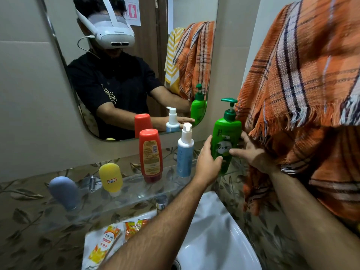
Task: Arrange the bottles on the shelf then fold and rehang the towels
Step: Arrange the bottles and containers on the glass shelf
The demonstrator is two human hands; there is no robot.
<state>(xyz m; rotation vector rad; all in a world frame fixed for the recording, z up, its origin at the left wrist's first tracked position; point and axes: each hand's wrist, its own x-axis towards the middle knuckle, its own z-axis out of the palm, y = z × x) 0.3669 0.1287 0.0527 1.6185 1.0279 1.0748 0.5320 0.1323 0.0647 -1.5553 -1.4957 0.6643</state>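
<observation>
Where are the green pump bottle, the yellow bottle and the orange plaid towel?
green pump bottle (226, 137): head view, on its green body above the label.
yellow bottle (110, 177): head view, mid body.
orange plaid towel (303, 75): head view, on the hanging cloth.

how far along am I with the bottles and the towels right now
Done: the grey bottle, yellow bottle, red bottle and blue pump bottle stand in a row on the glass shelf. In hand: both hands hold the green pump bottle at the row's end. Left: the orange towel hangs unfolded.
</observation>
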